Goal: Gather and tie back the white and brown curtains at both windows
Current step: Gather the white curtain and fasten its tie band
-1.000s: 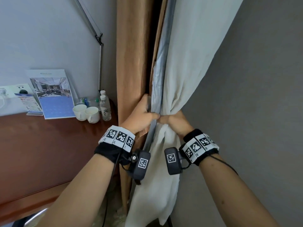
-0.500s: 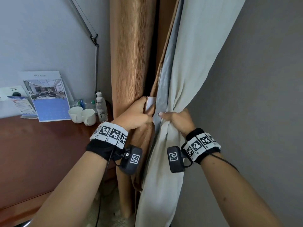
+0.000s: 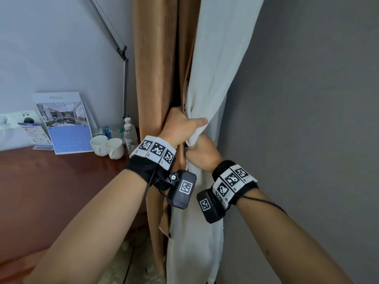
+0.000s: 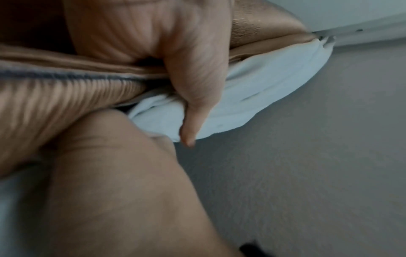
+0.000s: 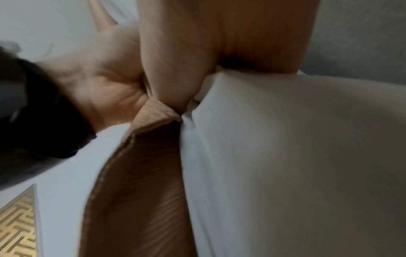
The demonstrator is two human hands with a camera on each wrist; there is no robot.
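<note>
Where the grey wall (image 3: 307, 99) fills the right half of the head view, the two curtains hang down the centre of the frame against it. The brown curtain (image 3: 155, 68) falls in tall folds at centre left, and the white curtain (image 3: 217, 58) drapes just right of it, the two touching along their length and bunched together at mid-height. At lower left a dark reddish desk (image 3: 51, 191) runs toward the curtains.

The left hand (image 3: 180, 128), at the centre of the frame, wraps round the gathered bundle, thumb stretched across the white cloth and fingers curled behind; the left wrist view shows that thumb (image 4: 195, 97) pressing into a wad of white fabric beneath the brown folds. Directly below it, touching it, the right hand (image 3: 202, 152) is closed in a fist on the same bundle, and the right wrist view, though blurred, seems to show a brown hem (image 5: 153, 114) pinched at its palm beside the white cloth.

Against the pale wall at middle left leans a brochure stand (image 3: 67, 124), with two white cups (image 3: 106, 146) and two small water bottles (image 3: 129, 136) between it and the brown curtain. A thin metal rod (image 3: 125, 78) slants down behind them.
</note>
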